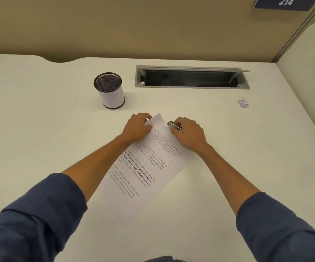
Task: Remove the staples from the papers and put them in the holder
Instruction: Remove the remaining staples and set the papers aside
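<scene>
On the white desk (39, 129) lay our printed white papers (143, 167), angled. Our left hand (136, 128) pinched their top corner; our right hand (187, 134) gripped a small silver staple remover (174, 125) beside it. The black mesh cylindrical holder (109, 90) stood beyond.

1. Your white printed paper sheets (145, 167) lie flat and skewed on the desk; the far corner is curled up.
2. Your cylindrical holder, black mesh with a white wrap (111, 91), stands upright, well beyond that corner.
3. Your pile of small loose metal staples (243, 103) lies far right.
</scene>
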Available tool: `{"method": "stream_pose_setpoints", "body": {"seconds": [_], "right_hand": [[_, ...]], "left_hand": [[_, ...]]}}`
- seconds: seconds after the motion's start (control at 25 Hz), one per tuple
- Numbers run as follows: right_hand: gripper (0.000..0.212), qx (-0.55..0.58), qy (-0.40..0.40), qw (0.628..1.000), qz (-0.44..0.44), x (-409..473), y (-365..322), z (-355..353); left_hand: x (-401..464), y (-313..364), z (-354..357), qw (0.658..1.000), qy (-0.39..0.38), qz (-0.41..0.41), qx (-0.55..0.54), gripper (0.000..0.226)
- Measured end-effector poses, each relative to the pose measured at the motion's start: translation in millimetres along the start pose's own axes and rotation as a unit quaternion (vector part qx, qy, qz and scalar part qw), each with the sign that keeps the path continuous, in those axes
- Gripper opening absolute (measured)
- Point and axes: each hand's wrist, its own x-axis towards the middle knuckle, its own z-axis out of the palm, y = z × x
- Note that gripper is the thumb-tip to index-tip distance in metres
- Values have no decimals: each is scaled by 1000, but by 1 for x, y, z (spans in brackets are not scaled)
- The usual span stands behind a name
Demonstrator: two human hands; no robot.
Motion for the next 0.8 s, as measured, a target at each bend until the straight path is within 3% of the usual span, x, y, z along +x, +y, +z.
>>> {"method": "stream_pose_setpoints", "body": {"seconds": [0.32,0.48,0.8], "right_hand": [[28,-110,73,988,-81,20,1,21],[29,-123,80,984,-96,28,-1,21],[24,-138,56,970,-190,46,2,19]], "left_hand": [[-5,-9,27,989,71,100,79,57],[-7,-14,43,984,108,109,95,52],[-9,-24,55,970,142,106,164,71]]}}
